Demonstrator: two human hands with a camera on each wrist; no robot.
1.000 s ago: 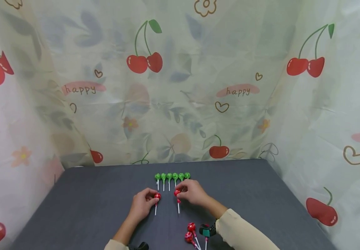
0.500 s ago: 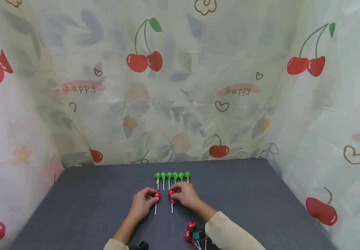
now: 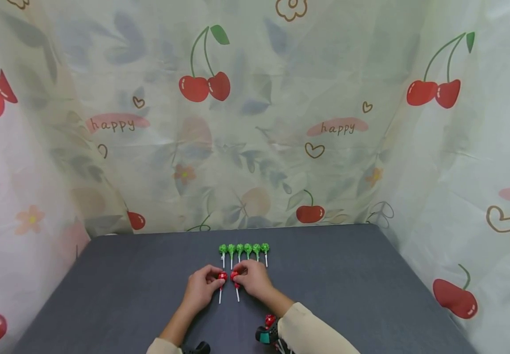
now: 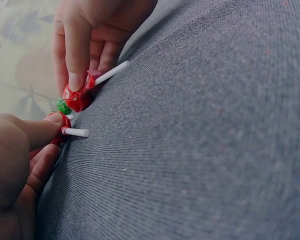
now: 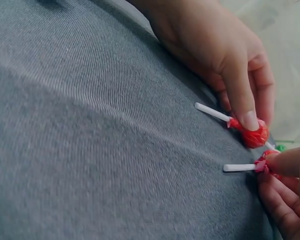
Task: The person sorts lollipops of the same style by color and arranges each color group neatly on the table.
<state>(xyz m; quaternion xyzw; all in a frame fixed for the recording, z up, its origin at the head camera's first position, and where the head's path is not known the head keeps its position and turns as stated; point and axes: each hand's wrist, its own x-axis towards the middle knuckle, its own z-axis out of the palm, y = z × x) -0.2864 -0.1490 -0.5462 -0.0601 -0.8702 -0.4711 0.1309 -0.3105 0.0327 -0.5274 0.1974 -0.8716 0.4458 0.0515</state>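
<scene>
In the head view my left hand (image 3: 200, 286) pinches the wrapped head of a red lollipop (image 3: 221, 276) between thumb and fingers. Just to its right, my right hand (image 3: 255, 281) pinches a second red lollipop (image 3: 235, 277) by the head. Both white sticks point toward me, and a small gap separates the two candies. In the right wrist view, the left lollipop's head (image 5: 255, 136) shows clearly, while right-hand fingers partly cover the other lollipop (image 5: 240, 167). Behind the hands lies a row of green lollipops (image 3: 239, 249), some sticks partly hidden by the right hand.
More red lollipops (image 3: 270, 320) lie at the front, partly hidden under the right wrist's strap and sleeve. The dark grey cloth-covered table (image 3: 140, 285) ends at a cherry-print curtain (image 3: 255, 162) at the back and sides.
My right hand has slid its red lollipop left, close to the one in my left hand. The left hand stays in place. The right forearm now covers more of the loose red lollipops.
</scene>
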